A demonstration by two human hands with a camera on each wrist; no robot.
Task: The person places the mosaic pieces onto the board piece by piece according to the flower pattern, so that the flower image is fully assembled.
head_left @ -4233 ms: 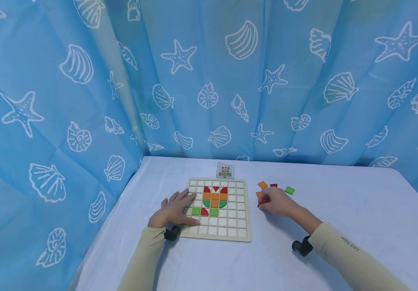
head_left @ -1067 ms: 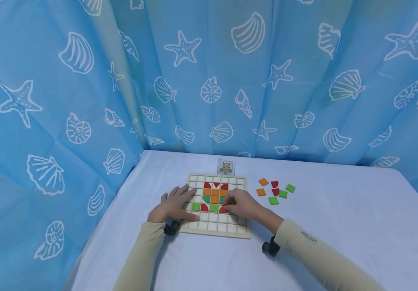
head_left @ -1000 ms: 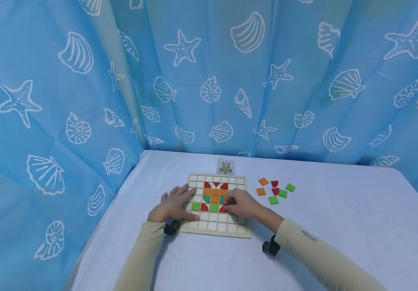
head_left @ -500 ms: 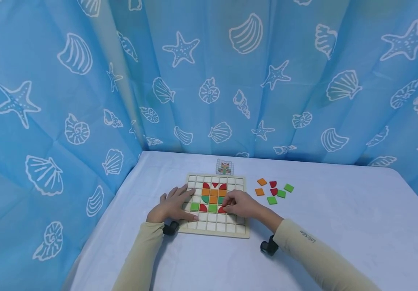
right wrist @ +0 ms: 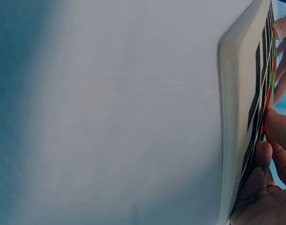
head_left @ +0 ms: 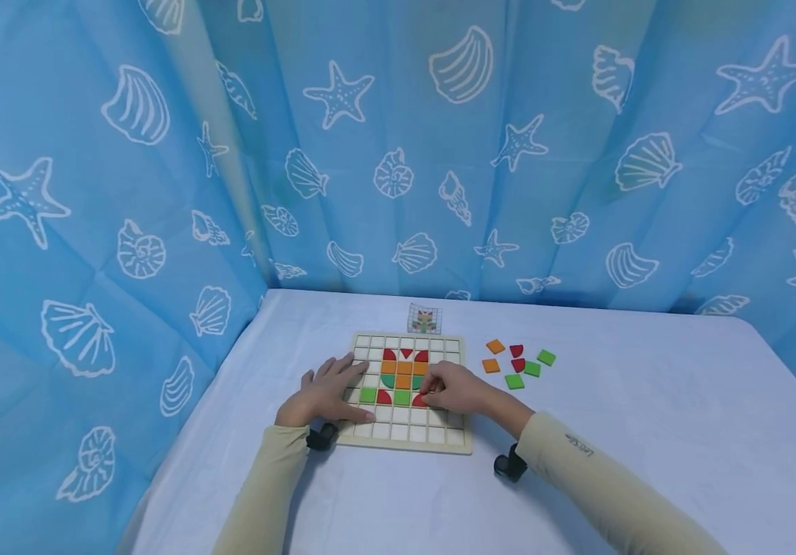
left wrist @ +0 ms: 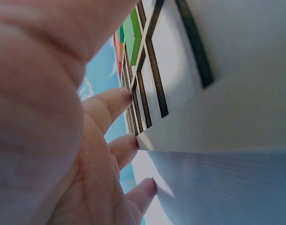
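Note:
A wooden grid board (head_left: 404, 445) lies on the table in the head view, with red, orange and green tiles forming a pattern in its cells. My right hand (head_left: 456, 387) pinches a red quarter-round tile (head_left: 418, 401) at a cell right of a green square tile (head_left: 401, 397); the fingertips partly cover it. My left hand (head_left: 324, 393) rests spread on the board's left side, thumb near the lower rows. In the left wrist view, its fingers (left wrist: 116, 105) touch the board's edge. The right wrist view shows the right thumb (right wrist: 280, 130) against the red tile.
Loose orange (head_left: 495, 347), red (head_left: 516, 351) and green tiles (head_left: 546, 358) lie on the white tablecloth (head_left: 633, 401) right of the board. A small pattern card (head_left: 424, 319) sits behind the board. A blue shell-print curtain (head_left: 398, 154) hangs behind the table.
My right hand has moved left from the loose tiles to the board with a red tile. Over the last second it stays there, almost still. The left hand keeps its place.

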